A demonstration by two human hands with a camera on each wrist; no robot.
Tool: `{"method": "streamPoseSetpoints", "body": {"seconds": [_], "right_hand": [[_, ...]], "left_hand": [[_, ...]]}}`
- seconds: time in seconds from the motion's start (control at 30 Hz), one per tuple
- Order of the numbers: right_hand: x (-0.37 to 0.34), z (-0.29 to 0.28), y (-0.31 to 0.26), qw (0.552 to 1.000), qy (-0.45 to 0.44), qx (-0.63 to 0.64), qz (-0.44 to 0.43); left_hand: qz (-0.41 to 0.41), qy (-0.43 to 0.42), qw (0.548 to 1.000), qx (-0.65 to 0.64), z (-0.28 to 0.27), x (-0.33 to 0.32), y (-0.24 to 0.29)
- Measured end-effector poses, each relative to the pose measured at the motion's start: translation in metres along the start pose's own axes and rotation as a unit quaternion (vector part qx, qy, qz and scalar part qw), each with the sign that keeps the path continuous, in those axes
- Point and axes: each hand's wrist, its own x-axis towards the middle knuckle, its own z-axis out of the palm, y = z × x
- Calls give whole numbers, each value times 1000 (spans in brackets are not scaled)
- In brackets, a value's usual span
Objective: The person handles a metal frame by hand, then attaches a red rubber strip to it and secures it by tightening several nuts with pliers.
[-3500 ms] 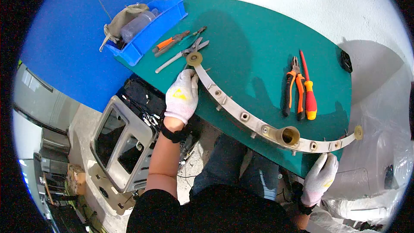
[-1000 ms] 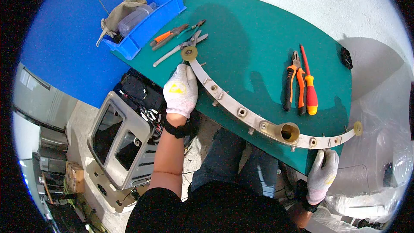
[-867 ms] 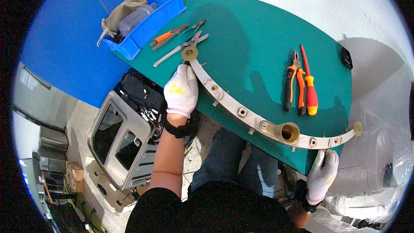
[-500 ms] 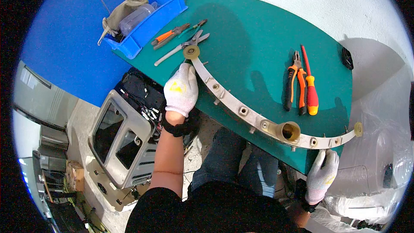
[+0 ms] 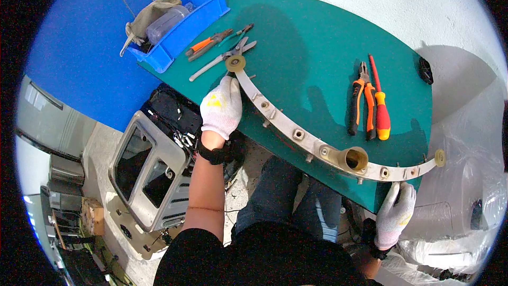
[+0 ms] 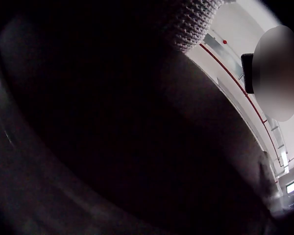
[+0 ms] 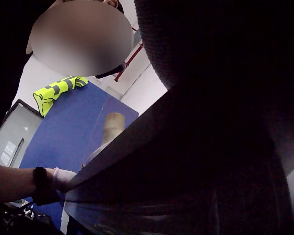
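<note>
The bar (image 5: 288, 131) is grasped near one end by the left hand (image 5: 222, 107) and is extended past the right hand (image 5: 396, 215), by which its near edge is touched; whether gripped there cannot be told. Pliers (image 5: 356, 105) are laid beyond the right hand.

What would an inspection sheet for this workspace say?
Surface: flat green table.
Job's things: curved silver metal strip with holes, a short yellowish round tube and a pale yellow disc at each end.
Clutter: orange-black pliers and red-yellow screwdriver at right; orange-handled pliers, teal-handled pliers, white-handled snips and blue plastic bin at left.
Hands: white-gloved left hand grips the strip's left end; white-gloved right hand holds it near the right end, fingertips partly hidden.
Cables: dark wires with white connectors, below the table, left.
Surroundings: white wall, blue panel, bulky object in clear plastic wrap.
</note>
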Motion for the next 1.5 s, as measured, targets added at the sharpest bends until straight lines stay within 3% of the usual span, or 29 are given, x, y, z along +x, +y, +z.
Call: {"method": "streamPoseSetpoints", "body": {"seconds": [0.2,0.27,0.33,0.4,0.47,0.6,1.03,1.33,1.5], "right_hand": [[1,-1,0,1000,0,-2,-12],[0,-2,0,1000,-1,0,-8],[0,0,2,1000,8,3,-18],[1,0,2,1000,6,0,-15],[0,0,2,1000,-3,-5,-15],[-1,1,3,1000,3,-13,2],[1,1,2,1000,14,-14,-22],[3,-11,2,999,9,-19,-36],[9,-61,-9,995,-27,-78,-56]], "left_hand": [[-39,-6,999,-3,-3,-4,9],[-44,100,986,-124,-8,-13,17],[-30,154,971,-182,-22,-35,32],[8,120,980,-158,-50,-60,55],[-22,16,980,-199,-58,-78,67],[106,-90,973,-183,-52,-88,79],[197,-61,965,-161,-31,-102,107],[185,-55,958,-215,-25,-104,105],[155,-95,957,-225,-28,-105,104]]}}
